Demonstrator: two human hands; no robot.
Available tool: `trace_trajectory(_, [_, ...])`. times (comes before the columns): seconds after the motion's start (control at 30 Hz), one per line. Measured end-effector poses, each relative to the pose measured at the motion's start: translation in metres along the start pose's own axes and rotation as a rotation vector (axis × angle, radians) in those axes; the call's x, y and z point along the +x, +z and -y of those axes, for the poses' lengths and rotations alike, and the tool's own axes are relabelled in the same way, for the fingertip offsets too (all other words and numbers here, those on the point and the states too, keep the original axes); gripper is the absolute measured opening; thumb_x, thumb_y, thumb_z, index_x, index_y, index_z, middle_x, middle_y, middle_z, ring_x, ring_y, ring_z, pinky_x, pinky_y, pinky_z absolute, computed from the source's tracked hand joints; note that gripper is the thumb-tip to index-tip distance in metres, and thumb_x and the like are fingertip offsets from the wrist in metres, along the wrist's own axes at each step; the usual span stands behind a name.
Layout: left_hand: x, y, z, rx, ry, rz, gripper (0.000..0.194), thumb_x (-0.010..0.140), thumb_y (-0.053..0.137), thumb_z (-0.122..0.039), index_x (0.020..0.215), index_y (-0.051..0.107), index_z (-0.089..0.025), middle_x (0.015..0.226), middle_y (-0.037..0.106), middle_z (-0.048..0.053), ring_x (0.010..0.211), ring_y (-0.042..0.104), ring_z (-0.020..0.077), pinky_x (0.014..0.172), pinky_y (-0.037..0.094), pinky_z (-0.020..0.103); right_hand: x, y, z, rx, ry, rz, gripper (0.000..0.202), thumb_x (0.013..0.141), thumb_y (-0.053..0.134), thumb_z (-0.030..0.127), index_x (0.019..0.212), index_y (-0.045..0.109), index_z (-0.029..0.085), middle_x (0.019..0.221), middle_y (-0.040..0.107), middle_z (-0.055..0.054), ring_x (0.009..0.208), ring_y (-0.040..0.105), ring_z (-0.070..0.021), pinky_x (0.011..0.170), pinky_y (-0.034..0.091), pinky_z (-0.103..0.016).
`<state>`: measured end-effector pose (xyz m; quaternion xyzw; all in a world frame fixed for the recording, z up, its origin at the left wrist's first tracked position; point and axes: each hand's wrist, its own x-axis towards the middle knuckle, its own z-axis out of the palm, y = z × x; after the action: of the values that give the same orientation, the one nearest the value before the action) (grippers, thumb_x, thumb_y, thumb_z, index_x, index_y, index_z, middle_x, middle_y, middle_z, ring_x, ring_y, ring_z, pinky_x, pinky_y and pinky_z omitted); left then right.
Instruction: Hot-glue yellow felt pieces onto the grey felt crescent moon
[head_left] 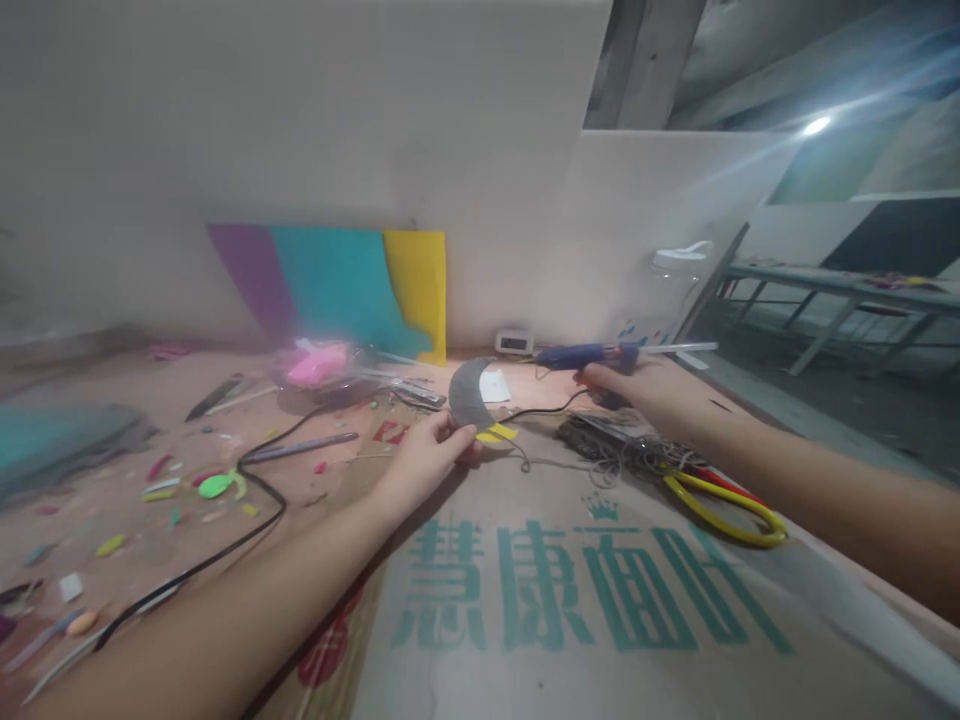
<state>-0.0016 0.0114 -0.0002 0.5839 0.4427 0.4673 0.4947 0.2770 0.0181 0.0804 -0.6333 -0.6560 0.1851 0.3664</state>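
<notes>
the white wall is biggest, one big sheet standing at the far side. next is the table, with small bits on its left side, too many and too blurry to count. one cardboard lies in the near middle, with four big green signs and one small crown on it. one bright sheet leans on the wall, far left, with three colors: purple, blue and yellow. one clear bottle stands far right.

one glue gun is on the right, with one clear stick poking out of its back. the right hand is closed around its handle. one yellow tool lies nearer, beside a gray wire heap.

the left hand has thumb and fingers pinched on the low end of one gray moon. the moon is in the middle, held up on its edge, just left of one white scrap. it looks thin and light, a bit stiff, not slippery, and might bend if squeezed hard. the low end or the fat outer side seems best to hold.

smallest are one clock by the wall and one yellow scrap beside the moon.
</notes>
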Motion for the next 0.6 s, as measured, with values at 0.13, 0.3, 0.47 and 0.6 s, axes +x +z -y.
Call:
trace_trajectory(0.13, [0.002,-0.002,0.005,0.076,0.034,0.009,0.023,0.079,0.062,-0.038,0.076,0.059,-0.015,0.072,0.068,0.004,0.069,0.063,0.0167,0.067,0.047,0.028,0.024,0.022,0.002,-0.121,-0.018,0.114,0.027,0.078,0.071,0.044,0.085,0.073,0.018,0.074,0.072,-0.007,0.076,0.065,-0.0237,0.064,0.049,-0.029])
trace_trajectory(0.3, [0.003,-0.005,0.007,0.028,0.041,0.031,0.027,0.08,0.063,-0.042,0.08,0.061,-0.015,0.073,0.067,0.003,0.07,0.063,0.0173,0.069,0.048,0.028,0.061,0.063,0.0,-0.045,-0.065,0.157,0.02,0.078,0.073,0.034,0.088,0.07,0.016,0.078,0.072,-0.007,0.077,0.066,-0.0215,0.068,0.05,-0.028])
trace_trajectory(0.47, [0.002,-0.005,0.004,-0.017,0.026,0.021,0.029,0.077,0.066,-0.042,0.083,0.063,-0.014,0.073,0.068,0.004,0.069,0.063,0.0164,0.069,0.049,0.028,0.076,0.093,-0.009,0.025,-0.069,0.235,0.02,0.087,0.065,0.031,0.091,0.067,0.012,0.073,0.071,-0.007,0.062,0.063,-0.0161,0.058,0.051,-0.027])
trace_trajectory(0.6, [0.003,-0.004,0.004,-0.041,0.015,0.014,0.027,0.074,0.068,-0.039,0.08,0.063,-0.014,0.072,0.068,0.004,0.068,0.063,0.0157,0.069,0.049,0.028,0.077,0.091,-0.014,0.007,-0.094,0.239,0.025,0.085,0.068,0.035,0.094,0.068,0.012,0.073,0.072,-0.007,0.065,0.063,-0.0162,0.062,0.051,-0.026])
